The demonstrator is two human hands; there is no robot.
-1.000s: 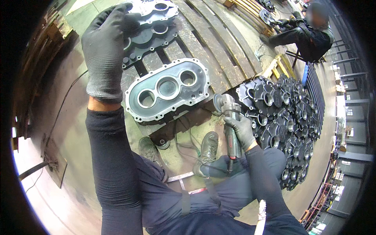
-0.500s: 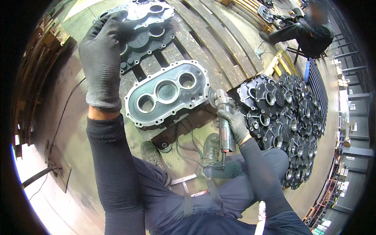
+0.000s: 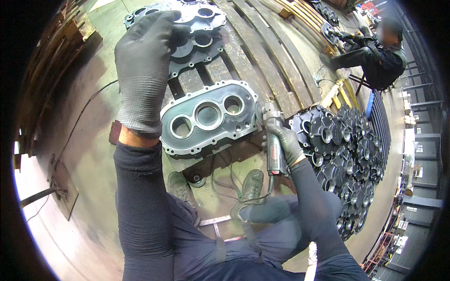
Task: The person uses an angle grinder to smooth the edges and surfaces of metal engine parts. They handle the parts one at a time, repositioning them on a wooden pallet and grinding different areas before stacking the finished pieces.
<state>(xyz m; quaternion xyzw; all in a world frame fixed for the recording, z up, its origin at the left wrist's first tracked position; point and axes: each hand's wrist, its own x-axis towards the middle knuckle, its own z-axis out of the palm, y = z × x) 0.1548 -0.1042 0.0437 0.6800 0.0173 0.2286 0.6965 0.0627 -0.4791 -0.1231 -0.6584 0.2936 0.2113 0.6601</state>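
Observation:
My right hand (image 3: pixel 287 144), in a grey glove, is closed round the body of an angle grinder (image 3: pixel 275 157). The grinder's head points away from me, its disc beside the right end of an oval metal housing (image 3: pixel 208 133); whether they touch I cannot tell. That housing lies on the pallet, with three large bores and a bolt-holed flange. My left hand (image 3: pixel 144 65), also gloved, is raised at the left with fingers bent together. Anything between its fingers is hidden. Behind it in the picture lie dark castings (image 3: pixel 199 54) and a shinier one (image 3: pixel 206 16).
A slatted wooden pallet (image 3: pixel 262 51) bears the castings. Many black castings (image 3: pixel 344 164) are piled at my right. A power cord (image 3: pixel 220 180) runs near my shoes (image 3: pixel 251 185). Stacked timber (image 3: pixel 61 51) stands far left. Another person (image 3: pixel 384 61) sits working at the far right.
The view has shifted, so the pallet and castings appear farther right and slightly lower. My left hand appears farther right, its fingers still bent. The grinder stays in my right hand beside the housing.

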